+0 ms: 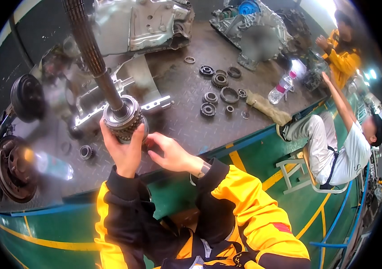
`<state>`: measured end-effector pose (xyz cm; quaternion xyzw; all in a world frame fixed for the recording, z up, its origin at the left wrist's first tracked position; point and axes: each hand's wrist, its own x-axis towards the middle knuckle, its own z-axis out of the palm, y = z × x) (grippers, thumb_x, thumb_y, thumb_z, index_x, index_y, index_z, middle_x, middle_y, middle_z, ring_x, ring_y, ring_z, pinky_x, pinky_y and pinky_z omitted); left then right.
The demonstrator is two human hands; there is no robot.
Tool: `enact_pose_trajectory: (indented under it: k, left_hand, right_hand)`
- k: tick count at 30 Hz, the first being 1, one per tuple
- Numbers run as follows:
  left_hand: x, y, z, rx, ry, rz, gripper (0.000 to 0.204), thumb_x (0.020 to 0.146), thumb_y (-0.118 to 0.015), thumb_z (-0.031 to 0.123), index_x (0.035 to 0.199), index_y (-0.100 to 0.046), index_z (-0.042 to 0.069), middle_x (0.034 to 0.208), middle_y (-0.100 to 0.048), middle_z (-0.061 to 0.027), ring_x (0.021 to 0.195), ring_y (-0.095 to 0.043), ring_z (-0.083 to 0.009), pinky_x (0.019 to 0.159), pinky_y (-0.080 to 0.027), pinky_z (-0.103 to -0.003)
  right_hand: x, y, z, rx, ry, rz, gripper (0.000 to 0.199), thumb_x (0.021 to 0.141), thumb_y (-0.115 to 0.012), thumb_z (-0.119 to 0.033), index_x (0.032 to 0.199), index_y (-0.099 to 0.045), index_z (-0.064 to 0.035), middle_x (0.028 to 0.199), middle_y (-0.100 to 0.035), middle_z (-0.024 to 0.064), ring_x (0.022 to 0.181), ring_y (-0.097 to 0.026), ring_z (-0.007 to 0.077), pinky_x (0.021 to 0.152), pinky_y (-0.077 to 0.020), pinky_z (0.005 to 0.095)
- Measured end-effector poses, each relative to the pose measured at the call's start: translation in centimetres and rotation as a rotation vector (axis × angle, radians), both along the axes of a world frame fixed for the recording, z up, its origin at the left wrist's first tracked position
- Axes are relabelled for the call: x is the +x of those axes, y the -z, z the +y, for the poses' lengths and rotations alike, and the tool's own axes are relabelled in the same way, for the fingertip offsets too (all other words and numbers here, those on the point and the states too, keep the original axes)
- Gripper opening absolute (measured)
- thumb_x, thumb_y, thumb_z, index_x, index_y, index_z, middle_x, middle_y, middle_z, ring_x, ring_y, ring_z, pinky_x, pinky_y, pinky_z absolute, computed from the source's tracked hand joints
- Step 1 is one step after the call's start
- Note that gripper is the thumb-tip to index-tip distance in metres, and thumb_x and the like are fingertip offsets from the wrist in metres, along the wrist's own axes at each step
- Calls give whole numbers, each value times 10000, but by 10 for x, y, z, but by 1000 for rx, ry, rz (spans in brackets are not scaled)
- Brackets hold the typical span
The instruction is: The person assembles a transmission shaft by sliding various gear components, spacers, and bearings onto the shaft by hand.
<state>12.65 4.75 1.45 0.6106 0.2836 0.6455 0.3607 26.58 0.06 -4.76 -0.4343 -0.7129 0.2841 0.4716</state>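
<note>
Steel workbench [186, 121] strewn with loose gears [220, 92]; left hand [123, 150] grasping gear shaft [110, 89], right hand [171, 152] released beside it.

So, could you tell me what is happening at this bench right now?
A person in a yellow and black jacket holds a long splined shaft upright, the left hand gripping the gear cluster at its lower end. The right hand is open beside it. Loose gears lie on the metal bench; two other people work nearby.

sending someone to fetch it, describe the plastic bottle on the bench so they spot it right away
Start at the dark checker-plate bench and go to its right end, past the loose gears. The plastic bottle lies there on its side: clear, pink-labelled, the only non-metal thing beside the olive cloth.
</note>
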Motion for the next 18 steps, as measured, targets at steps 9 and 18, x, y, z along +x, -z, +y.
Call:
enact_pose_trajectory:
  k: [9, 18]
  left_hand:
    - [1, -2, 0, 33, -27, 26, 631, 768, -767, 121, 1295, -434, 18, 1130, -563, -66, 1021, -548, -152, 909, -430, -299]
    - [-4, 3, 1, -9, -17, 4, 635, 760, -782, 112, 1286, -441, 13, 1125, -567, -68, 1003, -557, -151, 881, -448, -299]
  right_hand:
    - [1, -2, -1, 42, 4, 3, 370, 825, -633, -35, 1175, -518, -1, 1050, -587, 167, 950, -610, 311, 849, -500, 381]
    - [-3, 1, 1, 61, 26, -30, 330, 815, -636, -33, 1134, -552, -13, 1022, -594, 151, 934, -619, 301, 826, -508, 379]
